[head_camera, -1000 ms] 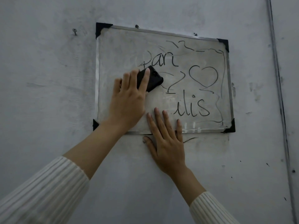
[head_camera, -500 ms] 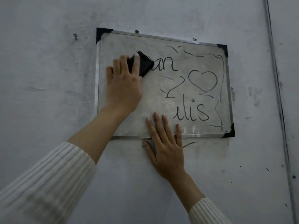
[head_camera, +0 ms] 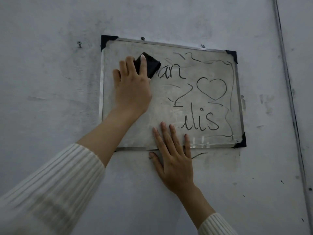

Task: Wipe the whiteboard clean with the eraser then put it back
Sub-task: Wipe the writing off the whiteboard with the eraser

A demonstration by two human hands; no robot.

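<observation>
Mid-wipe, upper left of the whiteboard (head_camera: 130,48), hung on a scuffed grey wall (head_camera: 50,99); left half already smeared pale, right half not yet reached. Black eraser (head_camera: 150,65) pressed flat to the board under the left hand (head_camera: 132,89), fingers (head_camera: 143,65) curled over its back and closed on it, most of the block poking out beyond the fingertips toward the upper right, its lower edge touching the first strokes of "an" (head_camera: 172,73). Right hand (head_camera: 174,160) spread open and holding nothing, palm on the wall just below the frame, fingertips lapping over the bottom rail to steady it. Yet to clear: the heart (head_camera: 198,83), "ilis" (head_camera: 201,122), the squiggled border down the right side. Next, probably a firm sweep rightward across the lettering, pressure kept even so no ink streaks behind, then lower rows; return of the eraser to its place only after that, place itself not in view
</observation>
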